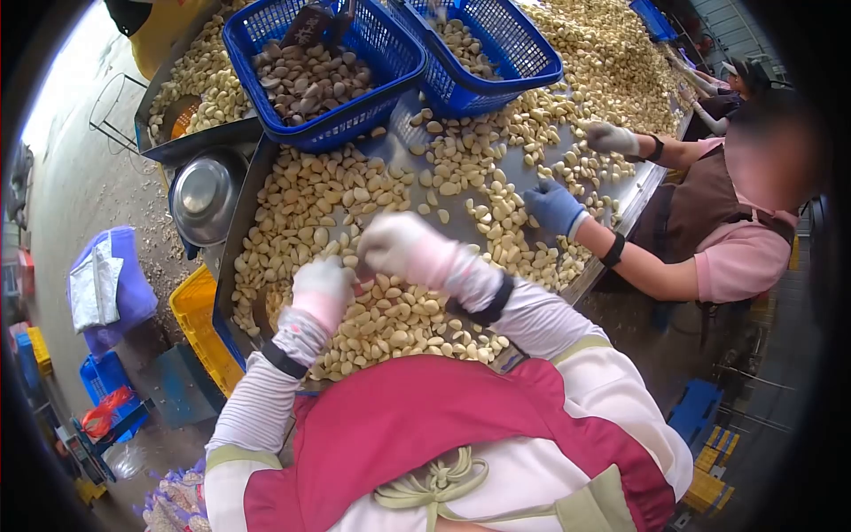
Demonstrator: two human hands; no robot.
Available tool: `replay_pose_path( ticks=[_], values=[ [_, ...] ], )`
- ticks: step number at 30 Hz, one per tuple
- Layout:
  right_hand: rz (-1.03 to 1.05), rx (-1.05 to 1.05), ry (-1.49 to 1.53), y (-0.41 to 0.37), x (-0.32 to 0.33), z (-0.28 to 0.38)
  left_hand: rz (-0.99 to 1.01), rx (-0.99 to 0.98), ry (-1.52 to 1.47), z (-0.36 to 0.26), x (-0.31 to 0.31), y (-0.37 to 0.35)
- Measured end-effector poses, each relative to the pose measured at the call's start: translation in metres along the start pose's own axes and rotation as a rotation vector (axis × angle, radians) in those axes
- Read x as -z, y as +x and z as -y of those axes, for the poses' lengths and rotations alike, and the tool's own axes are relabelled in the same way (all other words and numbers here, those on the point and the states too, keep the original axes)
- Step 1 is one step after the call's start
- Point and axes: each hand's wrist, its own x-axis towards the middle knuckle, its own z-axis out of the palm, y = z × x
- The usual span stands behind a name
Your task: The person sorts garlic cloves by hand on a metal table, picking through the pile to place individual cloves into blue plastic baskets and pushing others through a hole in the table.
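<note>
Pale peeled cloves [390, 324], which look like garlic, cover the metal table [523, 168] under both of my gloved hands. My left hand [324, 288], in a white and pink glove, is low over the cloves near the table's left part, fingers curled. To its right and slightly farther away, my right hand [394, 244] is over the cloves, blurred, with its fingers bent down. Something small and reddish shows between the two hands; I cannot make out what it is or which hand holds it. The fingertips of both hands are hidden or smeared.
A blue basket [390, 97] with brownish cloves and a second blue basket [541, 75] stand beyond my hands. A steel bowl [206, 197] and yellow crate [199, 324] are at left. At right, a co-worker's gloved hands [554, 208] work over the cloves.
</note>
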Motion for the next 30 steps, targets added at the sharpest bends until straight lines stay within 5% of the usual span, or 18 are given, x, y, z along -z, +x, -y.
replay_pose_path(
  ticks=[1, 3, 6, 10, 13, 14, 16, 18, 19, 21, 22, 24, 25, 26, 28, 30],
  values=[
    [0.206, -0.059, -0.164, 0.003, -0.022, 0.004, -0.035, 0.020, 0.070, 0.001, -0.010, -0.004],
    [0.271, -0.286, -0.217, 0.002, -0.072, 0.002, -0.082, 0.145, 0.116, 0.000, -0.027, -0.006],
    [0.236, -0.361, -0.323, 0.006, -0.086, 0.019, -0.091, 0.151, 0.100, 0.003, -0.026, -0.014],
    [0.262, -0.259, -0.379, 0.004, -0.082, 0.014, 0.050, 0.398, 0.058, -0.002, -0.030, -0.009],
    [0.308, -0.197, -0.339, 0.006, -0.068, 0.014, 0.055, 0.376, 0.035, -0.010, -0.018, -0.005],
    [0.219, -0.284, -0.131, 0.001, -0.055, 0.013, 0.051, 0.370, 0.039, -0.011, -0.007, -0.005],
    [0.135, -0.494, 0.445, -0.007, -0.028, 0.006, -0.076, 0.278, -0.616, -0.016, 0.017, -0.006],
    [0.032, -0.612, 1.455, -0.015, -0.025, -0.001, -0.205, 0.172, -0.601, -0.017, 0.007, -0.004],
    [0.033, -0.616, 1.456, -0.017, -0.018, 0.000, -0.295, 0.114, -0.591, -0.016, 0.015, 0.004],
    [-0.028, -0.577, 0.951, -0.009, 0.005, -0.001, -0.530, 0.110, -0.393, 0.006, 0.017, 0.028],
    [-0.028, -0.574, 0.948, -0.008, 0.002, -0.012, -0.662, 0.167, -0.209, 0.028, 0.011, 0.038],
    [-0.050, -0.435, 0.243, -0.006, -0.006, -0.032, -0.502, 0.514, 0.099, 0.041, 0.031, 0.049],
    [-0.130, -0.929, 0.570, 0.005, -0.004, -0.025, -0.266, 0.608, -0.044, 0.049, 0.035, 0.055],
    [-0.137, -0.921, 0.569, 0.003, -0.008, -0.035, -0.274, 0.604, -0.040, 0.045, 0.035, 0.056],
    [-0.086, -0.149, -0.348, -0.010, -0.020, -0.066, -0.095, 0.437, 0.063, 0.020, 0.029, 0.050],
    [0.149, -0.218, -0.170, 0.006, 0.031, -0.049, -0.049, 0.187, 0.130, -0.003, 0.020, 0.032]
  ],
)
